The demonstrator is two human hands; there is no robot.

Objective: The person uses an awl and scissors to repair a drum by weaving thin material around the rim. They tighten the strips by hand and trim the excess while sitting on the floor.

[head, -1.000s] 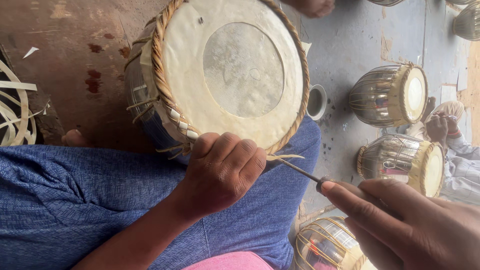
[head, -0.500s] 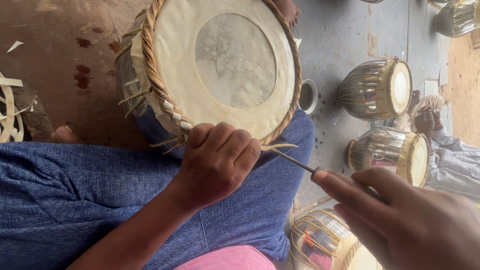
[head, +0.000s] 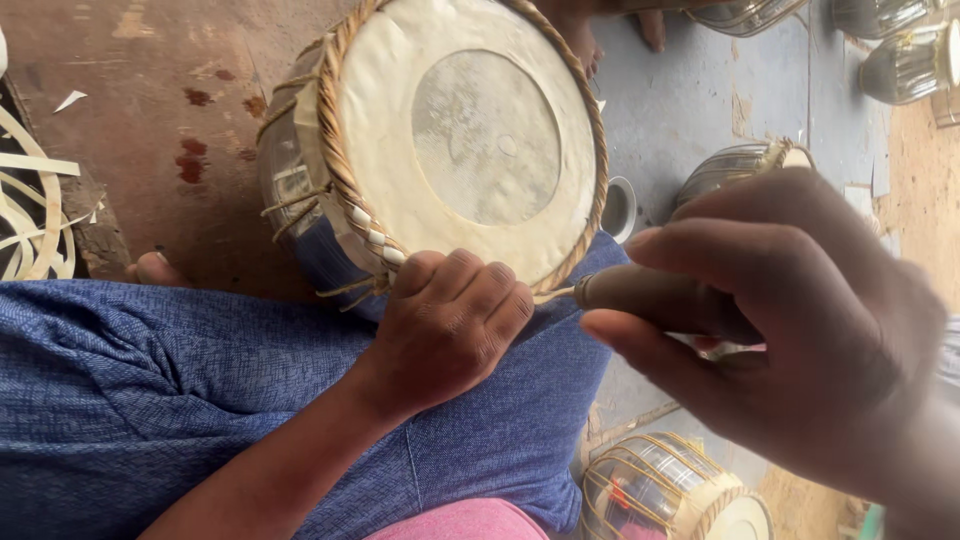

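Note:
A hand drum [head: 480, 140] with a pale skin head and a dark round centre patch rests tilted against my blue-clothed lap [head: 150, 380]. A braided leather rim [head: 345, 170] runs around the head. My left hand [head: 450, 325] curls over the near edge of the rim, fingers closed on the lacing. Close to the camera, my right hand [head: 790, 320] grips the brown wooden handle of an awl [head: 640, 295]. Its thin metal tip points into the rim right beside my left fingers.
More drums stand on the grey floor: one at the bottom [head: 665, 490], one behind my right hand [head: 735, 165], others at the top right [head: 905, 60]. A small cup [head: 620, 208] sits by the drum. Pale strap strips [head: 30, 210] lie at the left.
My right hand has moved in toward the drum and closer to the camera, so the awl's shaft is now mostly pushed in at the rim. My left hand keeps its hold.

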